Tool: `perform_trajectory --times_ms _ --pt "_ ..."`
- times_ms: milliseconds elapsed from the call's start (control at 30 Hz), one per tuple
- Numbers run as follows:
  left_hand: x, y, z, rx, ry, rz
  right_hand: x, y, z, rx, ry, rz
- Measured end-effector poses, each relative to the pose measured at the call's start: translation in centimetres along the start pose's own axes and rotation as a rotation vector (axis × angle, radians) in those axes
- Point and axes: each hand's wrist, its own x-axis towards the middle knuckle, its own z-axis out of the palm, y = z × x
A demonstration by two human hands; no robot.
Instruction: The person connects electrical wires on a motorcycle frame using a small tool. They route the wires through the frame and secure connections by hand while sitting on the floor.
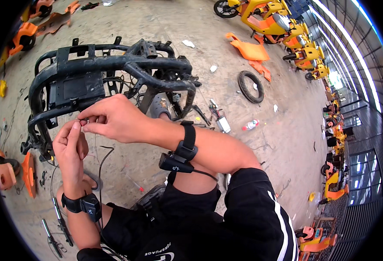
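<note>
My right hand (115, 118) reaches across to the left, its thumb and fingertips closed in a pinch on a small dark-red piece (83, 123). From below, my left hand (71, 145) meets it, with thumb and fingers pinched at the same piece. Most of the piece is hidden by the fingertips, so its kind cannot be made out. Just beyond both hands stands a black tubular scooter frame (96, 65), with a flat black box panel (76, 90) and loose wires inside it. A thin black cable (101, 167) hangs below the hands.
A loose tyre (251, 87), orange body panels (250, 48) and a plastic bottle (251, 125) lie on the concrete floor to the right. Shock absorbers (61, 222) and an orange panel (28, 175) lie at the left. Yellow scooters (265, 21) stand in rows farther off.
</note>
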Motion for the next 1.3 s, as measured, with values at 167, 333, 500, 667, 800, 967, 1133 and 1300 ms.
perform_trajectory --times_ms 167,333,500,667,800,967,1133,1300 --pt "-0.8 1.2 -0.2 0.222 0.125 -0.042 0.0 -0.8 0.3 -0.071 0.006 0.045" --pt "-0.7 2.2 0.8 0.141 -0.012 -0.031 -0.4 -0.8 0.3 -0.02 0.018 0.221" --pt "-1.0 2.6 0.1 0.083 -0.014 -0.09 -0.2 -2.0 1.3 0.018 -0.005 0.331" --pt "-0.7 1.9 -0.1 -0.181 -0.036 -0.119 0.0 -1.9 1.4 0.434 0.003 0.546" --pt "-0.5 1.9 0.3 -0.129 0.035 -0.06 -0.1 -2.1 1.8 0.583 0.071 0.619" --pt "0.0 1.6 1.0 0.007 0.168 0.032 0.0 -2.1 1.8 0.701 0.24 0.76" --pt "1.1 0.8 2.0 0.172 0.303 0.218 0.0 -2.1 1.4 0.804 0.283 0.835" --pt "1.6 0.5 2.8 0.321 0.46 0.36 -0.1 -2.1 1.1 0.822 0.28 0.834"
